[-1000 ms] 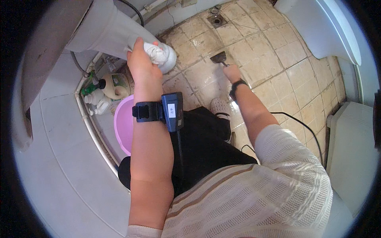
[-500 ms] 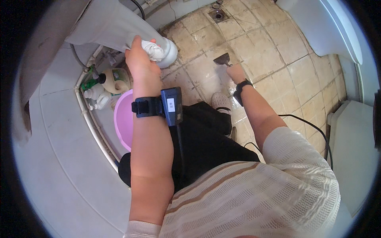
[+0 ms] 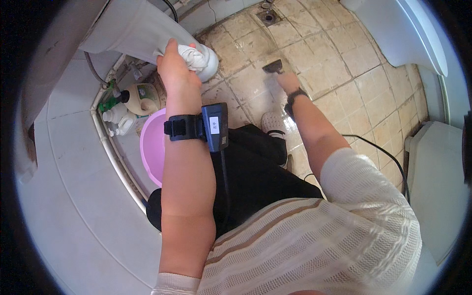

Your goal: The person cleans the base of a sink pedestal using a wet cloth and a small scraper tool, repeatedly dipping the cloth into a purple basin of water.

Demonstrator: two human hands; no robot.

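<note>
A bunched white cloth [image 3: 194, 58] sits in the grip of my left hand [image 3: 174, 69], whose fingers curl round it. That hand is beside the white pedestal [image 3: 140, 32] of a washbasin, close to its rounded foot; whether the cloth presses on it I cannot tell. Out over the beige floor tiles [image 3: 324, 64], my right hand [image 3: 288, 82] is closed round the handle of a scraper [image 3: 273, 66]. The scraper has a broad dark blade, which is at or just above the tiles; the handle is mostly hidden by the fingers.
A pink basin [image 3: 152, 145] stands left of my legs, partly behind my left forearm. Beyond it are several plastic bottles [image 3: 142, 101] by a white wall pipe [image 3: 112, 152]. A floor drain [image 3: 269, 17] lies far ahead. A black cable [image 3: 388, 155] runs at the right, near a white box-like object [image 3: 437, 182].
My right hand has moved a little forward and left with the scraper, and the blade has turned slightly. My left hand with the cloth has shifted only slightly.
</note>
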